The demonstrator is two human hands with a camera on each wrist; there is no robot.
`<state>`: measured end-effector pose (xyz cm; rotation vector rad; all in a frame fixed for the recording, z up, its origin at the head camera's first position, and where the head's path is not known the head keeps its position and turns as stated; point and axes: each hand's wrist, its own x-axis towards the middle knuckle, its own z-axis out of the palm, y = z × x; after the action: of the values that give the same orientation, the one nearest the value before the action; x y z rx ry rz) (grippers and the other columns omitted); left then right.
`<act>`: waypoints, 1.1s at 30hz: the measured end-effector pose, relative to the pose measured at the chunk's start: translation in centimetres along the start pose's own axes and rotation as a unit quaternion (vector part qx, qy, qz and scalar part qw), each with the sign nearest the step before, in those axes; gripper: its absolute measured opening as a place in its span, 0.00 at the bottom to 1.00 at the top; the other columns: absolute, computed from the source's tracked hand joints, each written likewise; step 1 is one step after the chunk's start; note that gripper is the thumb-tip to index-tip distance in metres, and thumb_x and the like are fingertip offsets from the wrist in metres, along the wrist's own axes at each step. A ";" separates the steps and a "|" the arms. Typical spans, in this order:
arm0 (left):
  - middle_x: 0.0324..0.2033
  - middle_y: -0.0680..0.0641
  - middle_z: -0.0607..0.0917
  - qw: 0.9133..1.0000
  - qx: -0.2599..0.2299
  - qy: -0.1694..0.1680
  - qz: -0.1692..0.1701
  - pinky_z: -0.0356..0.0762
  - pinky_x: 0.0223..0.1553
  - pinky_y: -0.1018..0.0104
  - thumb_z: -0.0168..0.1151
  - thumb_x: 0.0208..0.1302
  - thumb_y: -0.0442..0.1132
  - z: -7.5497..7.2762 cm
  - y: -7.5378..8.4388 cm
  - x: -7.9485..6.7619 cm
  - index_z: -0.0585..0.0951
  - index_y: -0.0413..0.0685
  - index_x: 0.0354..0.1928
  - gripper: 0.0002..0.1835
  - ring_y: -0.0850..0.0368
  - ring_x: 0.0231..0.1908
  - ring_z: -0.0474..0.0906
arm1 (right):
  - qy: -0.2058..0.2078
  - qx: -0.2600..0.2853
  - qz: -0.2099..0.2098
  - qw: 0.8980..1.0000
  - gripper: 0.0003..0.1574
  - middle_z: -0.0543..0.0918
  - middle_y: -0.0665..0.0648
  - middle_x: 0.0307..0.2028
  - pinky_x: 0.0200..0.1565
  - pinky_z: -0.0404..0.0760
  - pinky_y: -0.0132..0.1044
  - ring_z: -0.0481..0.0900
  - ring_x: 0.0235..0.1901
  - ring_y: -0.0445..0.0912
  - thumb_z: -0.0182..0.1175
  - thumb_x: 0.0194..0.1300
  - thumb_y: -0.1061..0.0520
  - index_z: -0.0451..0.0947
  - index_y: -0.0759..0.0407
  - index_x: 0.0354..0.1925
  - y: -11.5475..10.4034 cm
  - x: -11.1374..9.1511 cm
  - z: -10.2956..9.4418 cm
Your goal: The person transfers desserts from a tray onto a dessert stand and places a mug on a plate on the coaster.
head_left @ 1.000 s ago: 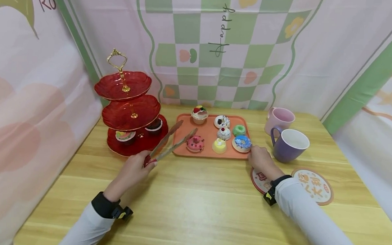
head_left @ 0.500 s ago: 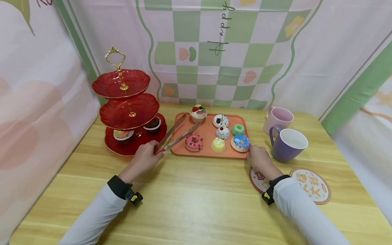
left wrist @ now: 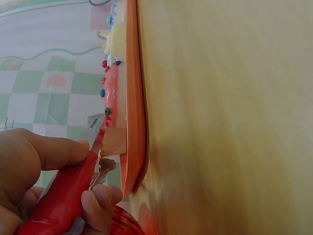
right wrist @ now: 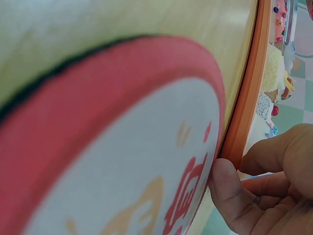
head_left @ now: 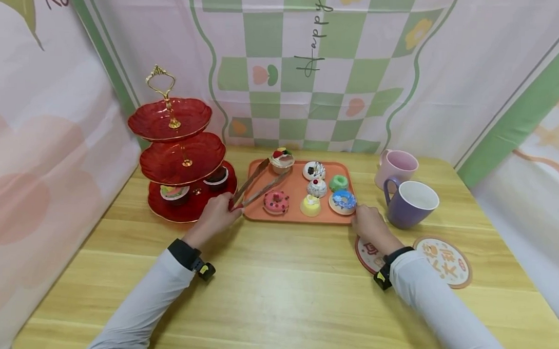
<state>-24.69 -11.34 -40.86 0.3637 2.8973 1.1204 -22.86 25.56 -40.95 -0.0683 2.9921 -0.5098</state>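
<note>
In the head view my left hand grips a pair of tongs by the red handles. Spread apart, their two arms reach over the left end of an orange tray, with the tips on either side of a fruit-topped cupcake at the back. A pink doughnut lies just right of the tongs. My right hand pinches the tray's front right corner between thumb and fingers, beside a blue-iced doughnut. In the left wrist view the thumb presses on the red handle.
A red three-tier cake stand stands at the left, with two cupcakes on its bottom tier. A pink mug and a purple mug stand right of the tray. Round coasters lie near my right forearm. Several other small cakes sit on the tray.
My left hand has moved right and forward, carrying the tongs from the tray's left edge to around the fruit-topped cupcake. My right hand keeps its hold on the tray corner.
</note>
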 end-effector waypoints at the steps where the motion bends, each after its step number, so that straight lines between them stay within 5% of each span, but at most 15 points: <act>1: 0.21 0.46 0.74 1.000 0.000 0.000 -0.003 0.65 0.20 0.65 0.65 0.58 0.39 0.0 0.1 0.1 0.75 0.39 0.34 0.11 0.54 0.20 0.68 | -0.001 -0.001 0.000 1.000 0.12 0.69 0.58 0.18 0.19 0.67 0.35 0.71 0.17 0.48 0.49 0.63 0.67 0.74 0.77 0.36 0.0 0.0 0.0; 33: 0.22 0.46 0.75 1.000 0.029 0.001 -0.003 0.67 0.21 0.65 0.63 0.59 0.35 1.0 0.7 2.0 0.77 0.38 0.34 0.07 0.52 0.22 0.70 | -0.021 0.003 0.029 0.999 0.13 0.68 0.58 0.18 0.18 0.66 0.33 0.71 0.17 0.47 0.48 0.64 0.66 0.74 0.78 0.40 -0.2 0.1 0.1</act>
<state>-26.36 -9.73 -40.98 0.3555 2.9353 1.0366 -22.91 25.39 -40.96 0.0092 2.9423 -0.5039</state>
